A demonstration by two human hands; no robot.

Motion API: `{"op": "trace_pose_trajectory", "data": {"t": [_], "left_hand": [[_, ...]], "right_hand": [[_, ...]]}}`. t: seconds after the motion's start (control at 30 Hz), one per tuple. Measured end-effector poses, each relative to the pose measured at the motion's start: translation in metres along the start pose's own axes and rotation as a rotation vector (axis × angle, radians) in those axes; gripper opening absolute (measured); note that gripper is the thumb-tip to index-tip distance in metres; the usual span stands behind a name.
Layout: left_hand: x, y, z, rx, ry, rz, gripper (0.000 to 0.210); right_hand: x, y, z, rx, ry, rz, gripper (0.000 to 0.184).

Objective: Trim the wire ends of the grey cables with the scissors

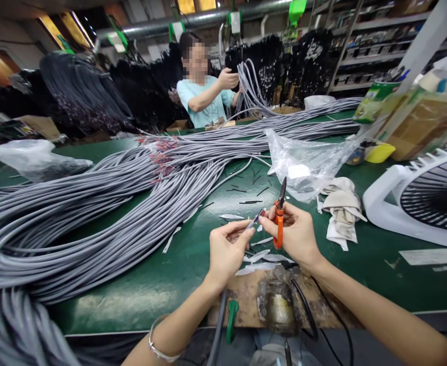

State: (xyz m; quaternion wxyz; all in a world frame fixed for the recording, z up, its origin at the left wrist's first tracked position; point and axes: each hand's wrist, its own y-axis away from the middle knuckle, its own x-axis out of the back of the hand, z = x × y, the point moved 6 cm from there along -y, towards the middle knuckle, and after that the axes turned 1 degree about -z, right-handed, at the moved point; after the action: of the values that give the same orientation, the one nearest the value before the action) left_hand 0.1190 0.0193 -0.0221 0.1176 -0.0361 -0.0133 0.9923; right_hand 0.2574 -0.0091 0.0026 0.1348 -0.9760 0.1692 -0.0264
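My left hand [227, 250] pinches the end of a grey cable [220, 325] that runs down past the table's front edge; its stripped tip [257, 217] sticks out toward my right hand. My right hand [296, 230] grips orange-handled snips [279, 219], blades pointing up, and its fingers also touch the cable's tip. Both hands hover just above the green table [177, 264], close together. White slips of paper [257, 255] lie under them.
A big bundle of grey cables [93, 203] sweeps across the table's left and back. A clear plastic bag [303, 157], crumpled cloths [341, 208] and a white fan [425, 198] sit right. A person in a teal shirt [204, 101] handles cables across the table.
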Motion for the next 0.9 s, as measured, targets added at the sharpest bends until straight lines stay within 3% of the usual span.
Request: {"op": "trace_pose_trajectory", "data": {"t": [0.2,0.37,0.57,0.7,0.9], "left_hand": [[-0.005,-0.002,-0.002,-0.015,0.149,-0.049,0.036],[-0.014,-0.007,-0.005,0.124,0.31,-0.171,0.034],[-0.007,-0.009,-0.008,0.219,0.463,-0.049,0.026],[-0.007,-0.009,-0.009,0.258,0.502,-0.031,0.028],[-0.014,-0.007,-0.006,0.327,0.552,-0.238,0.028]], "right_hand": [[-0.002,0.003,-0.006,0.051,0.011,-0.014,0.014],[-0.007,0.005,-0.006,0.091,0.034,-0.068,0.014],[-0.008,0.007,-0.001,0.07,0.015,-0.092,0.014],[-0.008,0.008,-0.004,0.071,0.016,-0.089,0.014],[-0.006,0.006,-0.004,0.051,-0.008,-0.104,0.018]]}}
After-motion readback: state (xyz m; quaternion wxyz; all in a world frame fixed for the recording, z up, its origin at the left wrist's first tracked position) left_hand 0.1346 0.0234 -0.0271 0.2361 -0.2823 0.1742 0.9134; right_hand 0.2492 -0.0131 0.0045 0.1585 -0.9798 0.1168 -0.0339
